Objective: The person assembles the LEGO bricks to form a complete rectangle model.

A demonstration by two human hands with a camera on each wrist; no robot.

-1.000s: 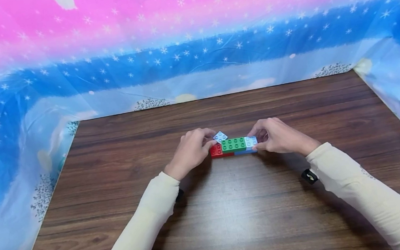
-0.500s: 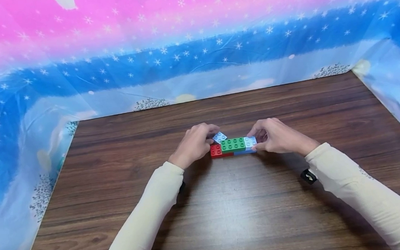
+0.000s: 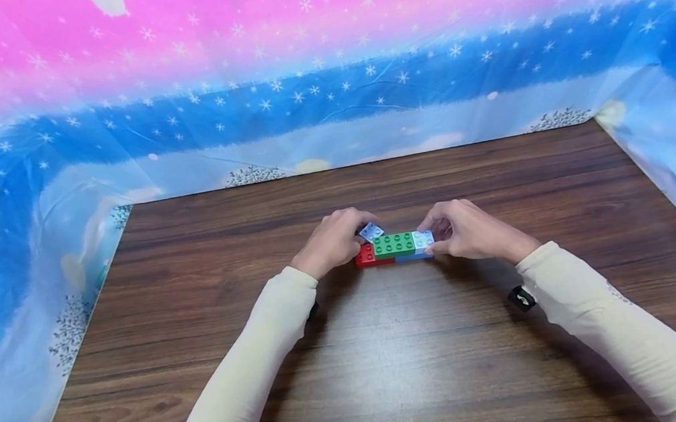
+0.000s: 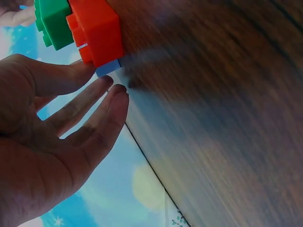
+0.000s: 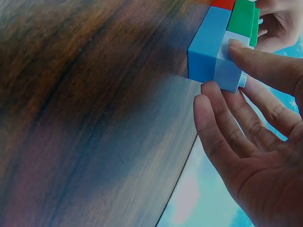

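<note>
In the head view, a low stack of toy building bricks lies on the table. A green brick (image 3: 394, 243) spans a red brick (image 3: 367, 256) at left and a blue brick (image 5: 207, 45) at right. A pale blue brick (image 5: 228, 64) sits on the blue one, beside the green. My right hand (image 3: 471, 229) grips this end, its thumb on the pale brick and its fingers on the far side. My left hand (image 3: 331, 240) pinches a separate light blue four-stud brick (image 3: 371, 231), turned askew behind the red brick; its fingertips are partly hidden.
Dark wood-grain table (image 3: 351, 357) surrounds the stack. A pink and blue snowflake cloth (image 3: 315, 92) hangs along the table's back and side edges. A black strap piece (image 3: 523, 298) shows below the right sleeve.
The left hand has shifted slightly right, its grip changing on the light blue brick, which now tilts more. The right hand and the stack stay nearly still.
</note>
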